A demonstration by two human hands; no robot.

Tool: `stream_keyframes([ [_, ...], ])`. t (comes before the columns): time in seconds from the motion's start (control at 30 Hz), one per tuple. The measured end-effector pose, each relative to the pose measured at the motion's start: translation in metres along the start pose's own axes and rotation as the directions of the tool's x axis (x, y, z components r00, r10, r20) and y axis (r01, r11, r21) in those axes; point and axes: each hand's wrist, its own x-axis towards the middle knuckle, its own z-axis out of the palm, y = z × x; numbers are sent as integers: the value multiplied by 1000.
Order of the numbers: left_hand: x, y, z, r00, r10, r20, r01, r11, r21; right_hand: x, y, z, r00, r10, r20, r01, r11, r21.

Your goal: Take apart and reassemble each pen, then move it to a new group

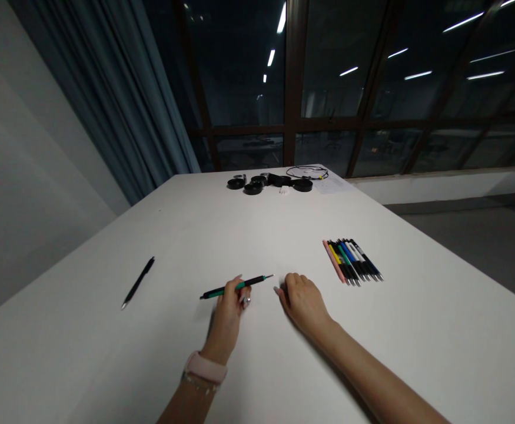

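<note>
My left hand (231, 301) is closed round a black and green pen (254, 281). I hold it slightly above the white table, tilted, with its thin bare tip pointing right. My right hand (300, 297) rests on the table just right of that tip, apart from it. Its fingers are curled in, and whatever they may hold is hidden. A single black pen (138, 283) with a silvery tip lies by itself on the left. To the right of my right hand, several pens (349, 262) lie side by side in a row, among them pink, yellow, green, blue, white and black ones.
The white table (186, 229) stretches away toward dark windows. At its far end sit several round black objects (253, 188), a coiled black cable (306, 171) and sheets of paper (333, 185). A blue curtain (138, 94) hangs at the left.
</note>
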Motion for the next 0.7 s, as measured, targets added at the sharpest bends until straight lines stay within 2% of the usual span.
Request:
stream_keyframes([
  [0.13,-1,1,1,1000,-7,-27,6,1000,-27,1,-1,-2,1000,-6,15,6,1000,-5],
  [0.3,-3,4,3,1000,-18,2,18,998,-55,-3,3,-17,1000,23,-16,-23,1000,4],
  [0.53,-5,6,2,999,-31,-19,30,998,-54,-12,13,-27,994,93,57,-94,995,21],
  [0.7,-3,5,2,999,-42,-34,39,997,-68,-11,3,-20,998,6,61,-10,998,56],
])
